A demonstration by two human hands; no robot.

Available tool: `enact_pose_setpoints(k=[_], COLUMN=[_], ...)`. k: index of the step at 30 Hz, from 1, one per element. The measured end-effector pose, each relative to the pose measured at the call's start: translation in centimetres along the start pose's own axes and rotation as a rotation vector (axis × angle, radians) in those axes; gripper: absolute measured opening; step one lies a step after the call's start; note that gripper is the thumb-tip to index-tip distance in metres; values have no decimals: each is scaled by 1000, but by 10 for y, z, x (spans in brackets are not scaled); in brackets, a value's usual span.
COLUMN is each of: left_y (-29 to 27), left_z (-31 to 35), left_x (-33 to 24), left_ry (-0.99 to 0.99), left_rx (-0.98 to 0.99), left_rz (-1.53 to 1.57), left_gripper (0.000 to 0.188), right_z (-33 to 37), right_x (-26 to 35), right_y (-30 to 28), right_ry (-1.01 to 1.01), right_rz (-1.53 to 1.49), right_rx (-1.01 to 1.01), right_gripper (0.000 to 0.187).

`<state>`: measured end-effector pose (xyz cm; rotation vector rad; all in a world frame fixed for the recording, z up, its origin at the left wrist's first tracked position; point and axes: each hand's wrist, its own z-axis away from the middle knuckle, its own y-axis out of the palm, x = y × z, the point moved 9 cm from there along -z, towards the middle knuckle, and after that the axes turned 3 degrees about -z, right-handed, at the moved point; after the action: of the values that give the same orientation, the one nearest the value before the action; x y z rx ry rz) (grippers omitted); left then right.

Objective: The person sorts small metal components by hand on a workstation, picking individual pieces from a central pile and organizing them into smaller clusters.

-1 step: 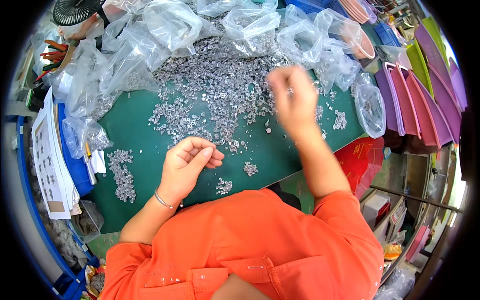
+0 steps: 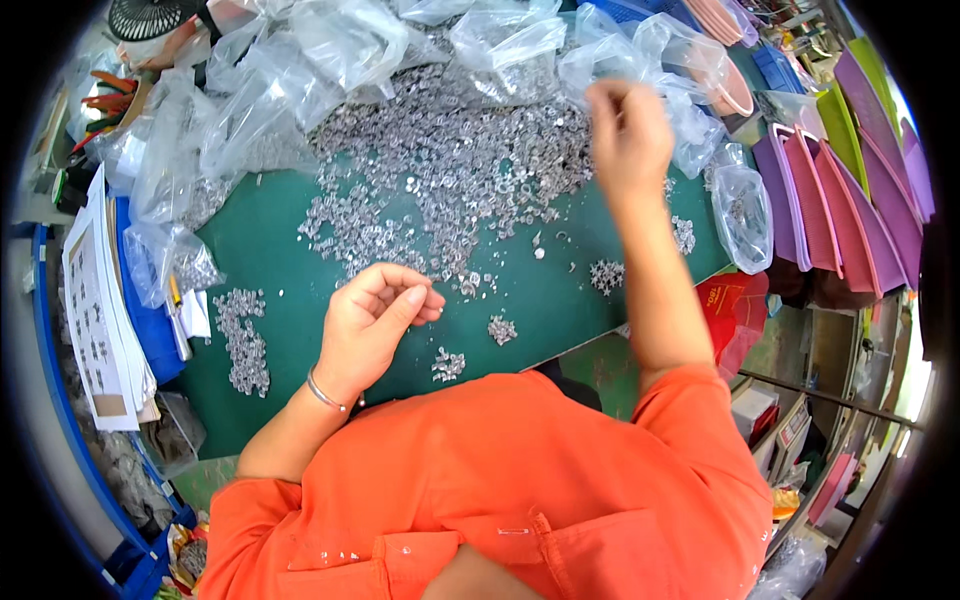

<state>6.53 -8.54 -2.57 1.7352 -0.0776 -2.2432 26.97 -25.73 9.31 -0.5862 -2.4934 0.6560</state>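
Observation:
A broad heap of small clear plastic pieces point(image 2: 440, 165) covers the far middle of the green table point(image 2: 300, 370). My left hand point(image 2: 375, 320) rests just in front of the heap's near edge, its fingers curled in and the thumb against them; anything inside is hidden. Farther off, my right hand point(image 2: 635, 140) is over the heap's right end beside the plastic bags, slightly blurred, with its fingers bent together. What it holds, if anything, does not show. Close to my left hand lie two little piles, one pile point(image 2: 502, 330) to its right and another pile point(image 2: 448, 365) nearer me.
A longer group of clear pieces point(image 2: 243, 340) lies at the left. Small clusters point(image 2: 606, 276) sit by my right forearm. Open plastic bags point(image 2: 350, 45) line the far edge. Printed sheets point(image 2: 95, 310) stand at the left; stacked coloured bins point(image 2: 815, 195) stand at the right.
My right hand has moved away from me and to the right, toward the bags. The cluster beside its forearm is now uncovered. My left hand stays nearly in place.

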Motion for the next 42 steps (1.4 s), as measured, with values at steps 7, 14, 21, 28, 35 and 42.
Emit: enact_pose_setpoints(k=[7,14,21,28,35,42], left_y=[-5,-14,-14,-14,-18,-19], left_z=[11,2,2,3,4,4], left_x=[-50,-31,-31,-29,-32,-47], left_ry=[599,485,460,438,441,439], left_rx=[-107,-33,-15,13,-19,-114], left_rz=[-1000,-1104,-1131,-1147,-1011,-813], left_gripper=[26,29,30,32,24,12], right_z=[8,85,73,70,72,67], right_x=[-15,29,19,39,38,37], right_y=[23,62,78,90,87,84], right_ry=[-126,31,116,-27,-61,-61], right_rz=[13,-146,53,-93,3,-31], right_rx=[232,555,632,608,618,661], right_gripper=[12,8,9,11,10,9])
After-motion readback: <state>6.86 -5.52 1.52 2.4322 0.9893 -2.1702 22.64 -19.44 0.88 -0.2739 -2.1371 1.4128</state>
